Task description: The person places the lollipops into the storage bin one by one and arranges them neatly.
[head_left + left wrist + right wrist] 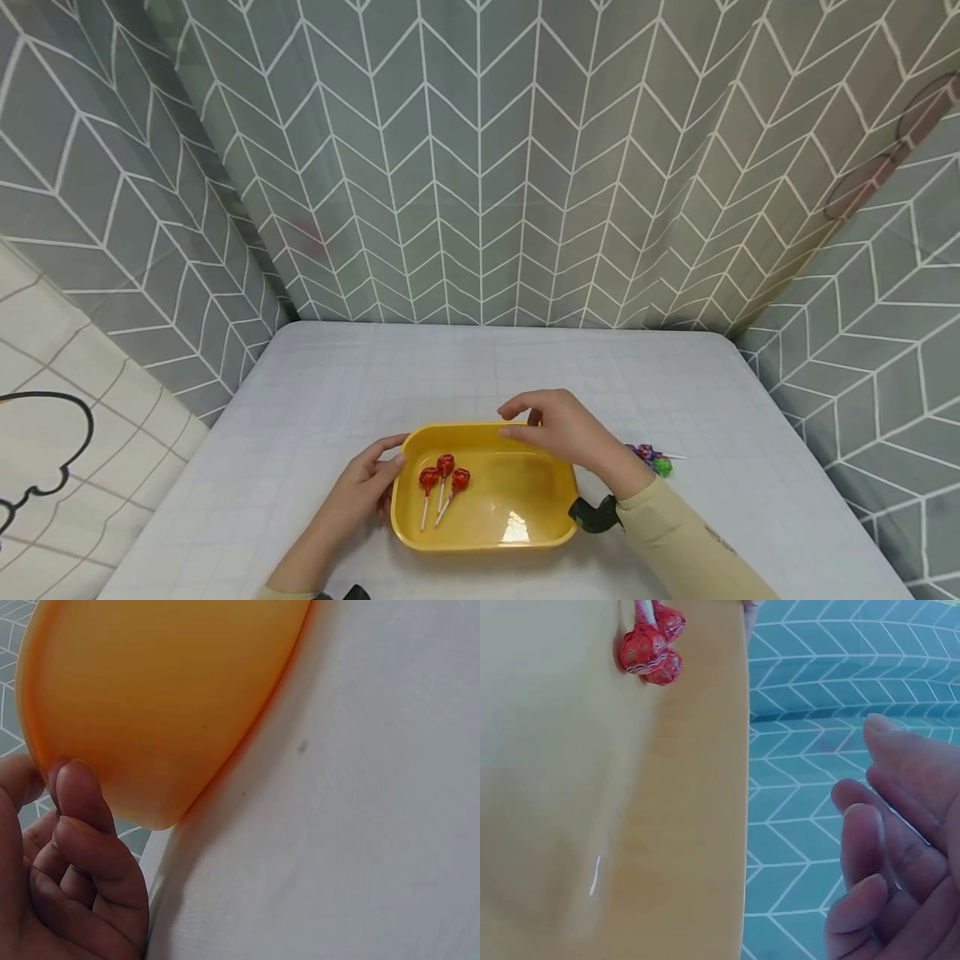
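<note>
A yellow tray [517, 500] is in front of me, with three red-wrapped lollipops [446, 479] lying in its left part. My left hand [366, 483] grips the tray's left end, thumb at the rim and fingers beneath. From below, the left wrist view shows the tray's underside [150, 697] and the fingers at its edge. Over the far rim, toward the right, hovers my right hand [551, 425], fingers loosely bent and nothing between them. In the right wrist view these fingers [864, 832] are apart from the tray wall, with the red lollipops [645, 649] near the top.
On the white tabletop [315, 383], purple and green lollipops [660, 462] lie to the right, partly hidden behind my right forearm. A patterned grey curtain [480, 167] hangs behind the table's far edge and along its sides.
</note>
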`<state>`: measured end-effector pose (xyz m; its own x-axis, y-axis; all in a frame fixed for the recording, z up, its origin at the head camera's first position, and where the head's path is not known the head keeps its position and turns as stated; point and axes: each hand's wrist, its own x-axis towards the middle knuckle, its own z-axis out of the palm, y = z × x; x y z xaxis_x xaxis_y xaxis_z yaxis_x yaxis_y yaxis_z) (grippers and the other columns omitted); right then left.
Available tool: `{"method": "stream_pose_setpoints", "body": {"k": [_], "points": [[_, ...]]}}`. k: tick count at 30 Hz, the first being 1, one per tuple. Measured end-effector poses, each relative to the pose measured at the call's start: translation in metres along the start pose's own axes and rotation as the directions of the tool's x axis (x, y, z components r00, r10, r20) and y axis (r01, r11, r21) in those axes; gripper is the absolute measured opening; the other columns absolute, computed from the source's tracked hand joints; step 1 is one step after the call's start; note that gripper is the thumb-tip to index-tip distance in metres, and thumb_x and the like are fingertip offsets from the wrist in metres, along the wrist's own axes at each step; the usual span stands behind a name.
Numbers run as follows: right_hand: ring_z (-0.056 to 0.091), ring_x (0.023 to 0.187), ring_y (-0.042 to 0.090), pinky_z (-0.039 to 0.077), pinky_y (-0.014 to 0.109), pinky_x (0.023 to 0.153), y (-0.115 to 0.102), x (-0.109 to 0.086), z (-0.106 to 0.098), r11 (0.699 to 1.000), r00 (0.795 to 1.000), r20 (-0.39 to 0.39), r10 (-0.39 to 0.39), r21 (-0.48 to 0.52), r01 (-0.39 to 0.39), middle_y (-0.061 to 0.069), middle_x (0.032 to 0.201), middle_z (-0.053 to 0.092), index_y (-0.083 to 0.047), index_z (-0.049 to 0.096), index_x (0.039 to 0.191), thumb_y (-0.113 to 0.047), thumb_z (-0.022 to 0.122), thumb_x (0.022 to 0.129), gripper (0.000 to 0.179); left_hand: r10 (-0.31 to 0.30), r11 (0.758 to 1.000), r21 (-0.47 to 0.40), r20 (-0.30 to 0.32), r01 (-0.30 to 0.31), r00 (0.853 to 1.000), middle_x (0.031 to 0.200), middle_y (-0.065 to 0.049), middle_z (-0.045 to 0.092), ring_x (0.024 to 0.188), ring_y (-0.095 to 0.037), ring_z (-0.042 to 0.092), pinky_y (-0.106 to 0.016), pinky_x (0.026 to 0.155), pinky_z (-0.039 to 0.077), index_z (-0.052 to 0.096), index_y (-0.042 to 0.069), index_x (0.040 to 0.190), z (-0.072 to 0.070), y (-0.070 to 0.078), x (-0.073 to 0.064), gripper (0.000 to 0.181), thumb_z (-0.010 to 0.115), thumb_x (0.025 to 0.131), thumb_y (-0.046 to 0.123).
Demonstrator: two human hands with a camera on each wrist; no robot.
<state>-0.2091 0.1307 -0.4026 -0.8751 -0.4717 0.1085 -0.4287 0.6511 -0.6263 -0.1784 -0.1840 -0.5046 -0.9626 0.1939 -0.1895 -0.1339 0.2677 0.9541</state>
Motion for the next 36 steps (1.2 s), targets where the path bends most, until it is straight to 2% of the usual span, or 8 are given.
{"method": "stream_pose_setpoints", "body": {"k": [6,11,16,36], "points": [[0.053,0.073,0.007,0.047,0.023,0.059,0.0,-0.004,-0.005,1.0,1.0,-0.026,0.006,0.014,-0.006,-0.016,0.094,0.063,-0.037,0.064,0.098,-0.045,0.065,0.078,0.021,0.001,1.0,0.007,-0.006,-0.001,1.0,0.067,-0.015,0.059,0.047,-0.024,0.05,-0.036,0.044,0.046,0.045,0.034,0.125,-0.001,-0.001,-0.001,0.04,0.052,0.088,0.045],[0.053,0.073,0.007,0.047,0.024,0.061,0.001,-0.009,-0.012,0.999,0.999,-0.04,0.028,0.038,-0.026,-0.022,0.093,0.06,-0.04,0.063,0.098,-0.047,0.065,0.077,0.022,0.0,1.0,0.003,-0.003,0.0,1.0,0.067,-0.015,0.059,0.048,-0.024,0.05,-0.036,0.044,0.046,0.045,0.033,0.125,-0.001,-0.002,0.0,0.04,0.052,0.088,0.045],[0.054,0.072,0.007,0.048,0.025,0.061,0.006,-0.014,-0.019,0.996,0.996,-0.053,0.068,0.065,-0.064,-0.022,0.094,0.059,-0.041,0.062,0.098,-0.051,0.064,0.077,0.024,-0.009,1.0,0.001,-0.004,0.009,1.0,0.067,-0.015,0.059,0.048,-0.024,0.05,-0.035,0.044,0.046,0.045,0.034,0.125,-0.001,-0.003,0.001,0.04,0.051,0.088,0.046],[0.054,0.071,0.01,0.048,0.026,0.057,0.034,-0.039,-0.036,0.986,0.978,-0.127,0.166,0.056,-0.16,-0.019,0.094,0.06,-0.04,0.062,0.097,-0.052,0.064,0.075,0.024,-0.006,1.0,0.008,-0.007,0.006,1.0,0.067,-0.015,0.058,0.048,-0.024,0.05,-0.035,0.044,0.046,0.045,0.034,0.125,-0.001,-0.002,0.0,0.04,0.05,0.088,0.048]]}}
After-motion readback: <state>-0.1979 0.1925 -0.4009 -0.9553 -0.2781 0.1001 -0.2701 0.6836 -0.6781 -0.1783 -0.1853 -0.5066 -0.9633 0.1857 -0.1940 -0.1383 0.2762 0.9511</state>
